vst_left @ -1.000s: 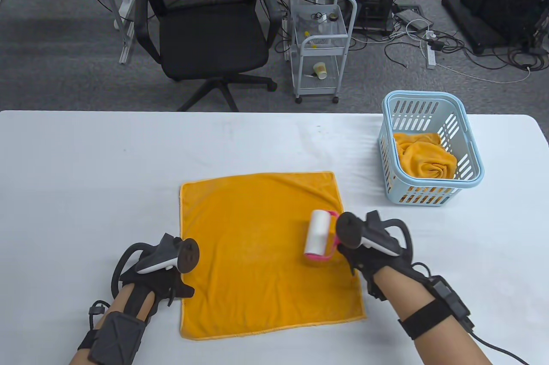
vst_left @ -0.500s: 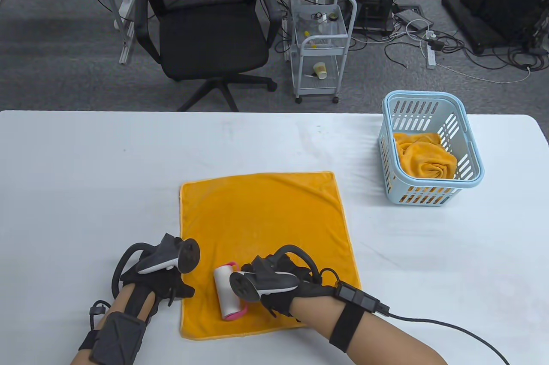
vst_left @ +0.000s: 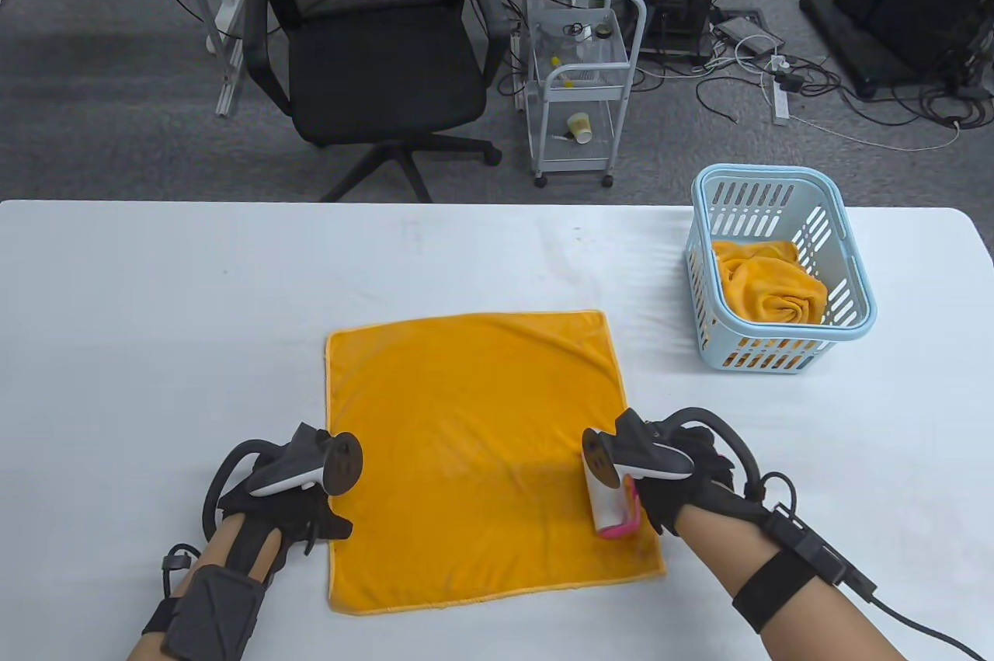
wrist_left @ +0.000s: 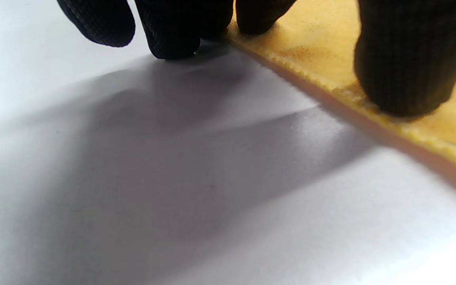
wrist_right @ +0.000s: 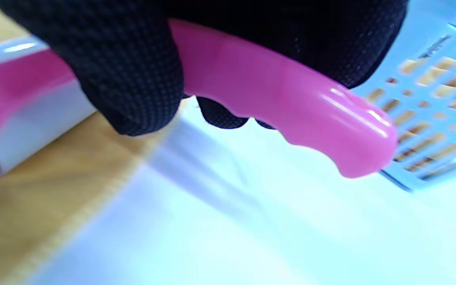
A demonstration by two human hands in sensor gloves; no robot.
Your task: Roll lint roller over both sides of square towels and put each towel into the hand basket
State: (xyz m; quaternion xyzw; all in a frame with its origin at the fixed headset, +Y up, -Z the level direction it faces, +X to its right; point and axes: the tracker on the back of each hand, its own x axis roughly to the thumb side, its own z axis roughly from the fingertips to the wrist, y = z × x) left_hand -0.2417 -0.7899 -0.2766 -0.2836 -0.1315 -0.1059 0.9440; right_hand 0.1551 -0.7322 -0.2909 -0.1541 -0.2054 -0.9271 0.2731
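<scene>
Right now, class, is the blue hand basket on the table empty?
No, the hand basket already holds a crumpled orange towel, seen plainly in the table view.

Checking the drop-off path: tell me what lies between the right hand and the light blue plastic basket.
In the table view, only bare white table lies between the right hand and the light blue plastic basket.

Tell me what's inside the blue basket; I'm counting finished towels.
The basket holds crumpled orange towel fabric. Whether it is one towel or several cannot be seen; the folds hide whatever lies beneath.
</scene>
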